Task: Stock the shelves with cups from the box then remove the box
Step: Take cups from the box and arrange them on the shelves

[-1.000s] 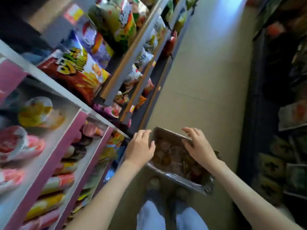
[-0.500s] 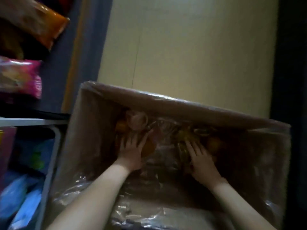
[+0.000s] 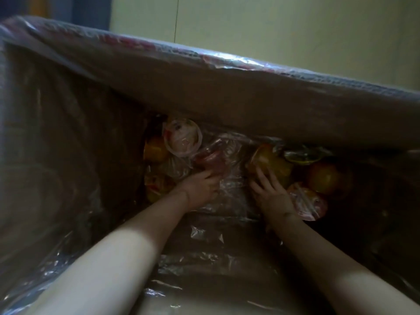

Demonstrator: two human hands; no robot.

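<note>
No text can be read. The lids of the cups carry coloured print, but it is too blurred and dim to make out any word, brand or number. Reddish marking along the far rim of the box is just as illegible.

Far away, at the top, there is a smooth pale cream floor. Bright light falls on it, so it looks a little green and yellow. A thin dark straight line runs down the floor. On the far left stands a dark blue upright panel. Left of that is a blurry orange-yellow strip. The near part of the scene is dim and full of shadow.
</note>
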